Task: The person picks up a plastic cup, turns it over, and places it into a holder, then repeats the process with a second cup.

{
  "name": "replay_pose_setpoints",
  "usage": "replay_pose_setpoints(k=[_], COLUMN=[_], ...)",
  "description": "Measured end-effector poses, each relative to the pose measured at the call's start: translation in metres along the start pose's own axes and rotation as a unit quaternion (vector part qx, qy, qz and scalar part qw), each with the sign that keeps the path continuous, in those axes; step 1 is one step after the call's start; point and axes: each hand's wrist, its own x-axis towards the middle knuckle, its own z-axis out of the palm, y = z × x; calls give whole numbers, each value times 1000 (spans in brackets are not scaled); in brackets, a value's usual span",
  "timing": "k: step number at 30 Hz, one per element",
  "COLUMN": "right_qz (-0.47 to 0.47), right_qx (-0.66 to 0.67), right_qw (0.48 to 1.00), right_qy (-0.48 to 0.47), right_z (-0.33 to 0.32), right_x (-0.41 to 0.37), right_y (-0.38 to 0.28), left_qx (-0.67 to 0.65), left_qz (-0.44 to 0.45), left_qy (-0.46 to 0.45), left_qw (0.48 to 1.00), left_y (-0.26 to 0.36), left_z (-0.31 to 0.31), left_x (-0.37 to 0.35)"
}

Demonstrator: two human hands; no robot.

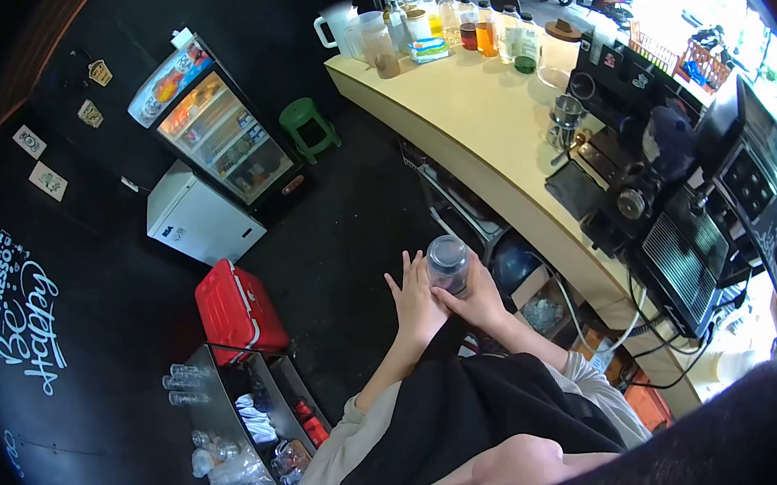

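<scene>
In front of my body, a clear glass (448, 258) is held up with its round end towards me. My right hand (478, 297) wraps round its right side and lower part, with the thumb across the front. My left hand (419, 297) lies against the glass's left side, its fingers stretched out and spread apart. Dark floor shows behind both hands.
On my right runs a long wooden counter (490, 132), bearing several bottles (486, 31) and an espresso machine (675, 245). To the left are a red cooler box (232, 307), a low shelf (225, 386) with glasses on top, a white freezer (191, 209), a display fridge (221, 128) and a green stool (306, 125).
</scene>
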Motion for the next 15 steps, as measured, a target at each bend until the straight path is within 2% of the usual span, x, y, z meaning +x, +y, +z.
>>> replay_pose_setpoints(k=[7,9,15], right_qz=[-18,-1,63], right_qx=[-9,-8,18], right_qw=[1000,1000,998], right_qy=[21,24,24], right_z=[20,21,17], right_x=[59,70,92], right_y=[31,36,36], left_qx=[7,16,-4], left_qz=[19,29,56], left_qy=[-12,11,-22], left_qw=[1000,999,998], left_y=[-30,-33,-37], left_z=[11,18,26], left_x=[67,78,107])
